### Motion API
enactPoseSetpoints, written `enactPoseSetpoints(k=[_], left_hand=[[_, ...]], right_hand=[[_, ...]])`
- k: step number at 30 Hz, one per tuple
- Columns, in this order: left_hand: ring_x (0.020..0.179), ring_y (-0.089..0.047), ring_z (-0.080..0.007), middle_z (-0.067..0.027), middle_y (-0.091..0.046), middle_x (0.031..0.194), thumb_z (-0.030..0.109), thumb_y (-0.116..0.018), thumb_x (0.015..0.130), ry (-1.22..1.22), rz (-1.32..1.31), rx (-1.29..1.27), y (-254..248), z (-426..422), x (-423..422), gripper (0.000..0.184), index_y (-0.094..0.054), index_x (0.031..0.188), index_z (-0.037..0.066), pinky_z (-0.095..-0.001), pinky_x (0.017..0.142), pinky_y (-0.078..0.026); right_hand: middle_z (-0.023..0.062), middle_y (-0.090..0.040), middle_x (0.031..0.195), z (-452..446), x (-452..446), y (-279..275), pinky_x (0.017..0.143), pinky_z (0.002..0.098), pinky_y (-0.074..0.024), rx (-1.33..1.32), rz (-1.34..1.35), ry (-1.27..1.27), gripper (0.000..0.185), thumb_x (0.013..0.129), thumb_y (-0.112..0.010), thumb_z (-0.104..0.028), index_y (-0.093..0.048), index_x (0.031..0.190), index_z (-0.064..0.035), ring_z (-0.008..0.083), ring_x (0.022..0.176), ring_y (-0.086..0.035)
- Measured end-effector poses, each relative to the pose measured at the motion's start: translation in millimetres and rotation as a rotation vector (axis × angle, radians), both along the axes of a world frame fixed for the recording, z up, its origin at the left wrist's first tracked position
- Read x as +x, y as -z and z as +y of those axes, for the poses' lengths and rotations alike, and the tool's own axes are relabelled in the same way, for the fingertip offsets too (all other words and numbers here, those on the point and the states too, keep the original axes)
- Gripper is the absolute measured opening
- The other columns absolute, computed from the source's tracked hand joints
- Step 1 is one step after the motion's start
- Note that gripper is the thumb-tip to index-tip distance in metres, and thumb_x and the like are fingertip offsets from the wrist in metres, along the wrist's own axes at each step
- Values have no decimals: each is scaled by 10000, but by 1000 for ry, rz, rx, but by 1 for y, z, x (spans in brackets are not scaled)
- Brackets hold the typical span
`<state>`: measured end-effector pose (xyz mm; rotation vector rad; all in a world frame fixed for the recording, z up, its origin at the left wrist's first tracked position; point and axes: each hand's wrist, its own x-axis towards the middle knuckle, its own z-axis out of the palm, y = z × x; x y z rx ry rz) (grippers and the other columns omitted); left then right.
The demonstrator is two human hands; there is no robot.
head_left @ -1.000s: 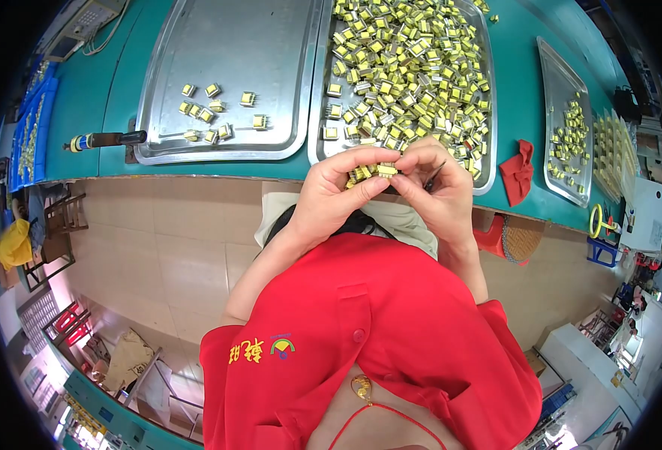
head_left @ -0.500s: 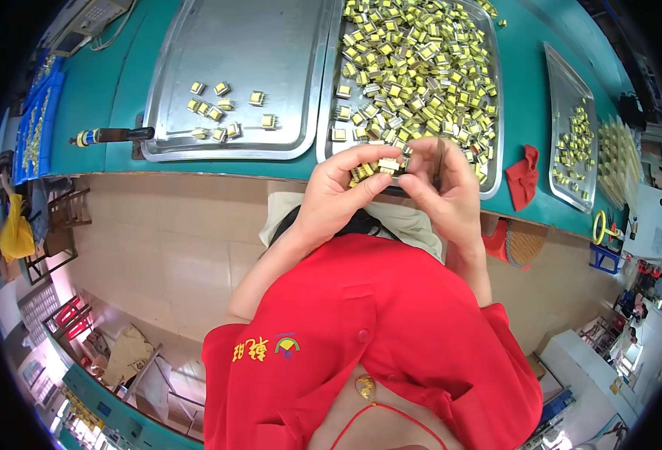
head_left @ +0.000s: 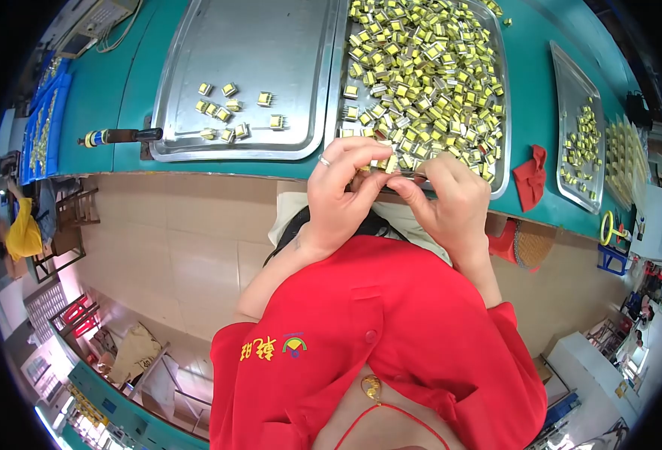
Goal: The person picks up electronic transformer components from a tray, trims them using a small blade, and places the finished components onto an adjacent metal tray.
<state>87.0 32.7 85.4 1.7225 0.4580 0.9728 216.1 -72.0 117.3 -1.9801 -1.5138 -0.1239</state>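
Note:
My left hand [head_left: 346, 180], with a ring on one finger, is closed around small yellow components [head_left: 391, 163] at the front edge of the full tray. My right hand [head_left: 448, 196] is closed beside it, thumb and fingertips close to the same parts; a dark, thin item partly shows under its fingers, too hidden to name. Behind both hands, a metal tray [head_left: 502, 161] holds a large heap of yellow components [head_left: 428, 82]. To the left, another metal tray [head_left: 248, 155] carries several loose yellow components [head_left: 265, 98].
A black-handled tool [head_left: 121, 136] lies at the left table edge, near blue bins [head_left: 43, 127]. On the right are a red cloth [head_left: 530, 178], a smaller tray of components [head_left: 558, 75] and pale racks [head_left: 625, 165]. A red stool [head_left: 505, 240] stands under the table.
My left hand has turned, and its fingers now cover more of the components. My right hand's fingers have curled down closer to it. The whole view has shifted slightly.

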Motion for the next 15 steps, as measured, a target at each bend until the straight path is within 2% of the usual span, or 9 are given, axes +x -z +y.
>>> enactPoseSetpoints(k=[15], left_hand=[[705,-577,-114,-97,-587,987,-155,-619,728,-21,-55,170,3,1,2,322,-640,998,19,-217,535,-477]], right_hand=[[44,-435,562,0,-2,-2,402,337,-347,-30,-67,-8,429,758,-728,-400,-473,602,-92,212,461,-485]])
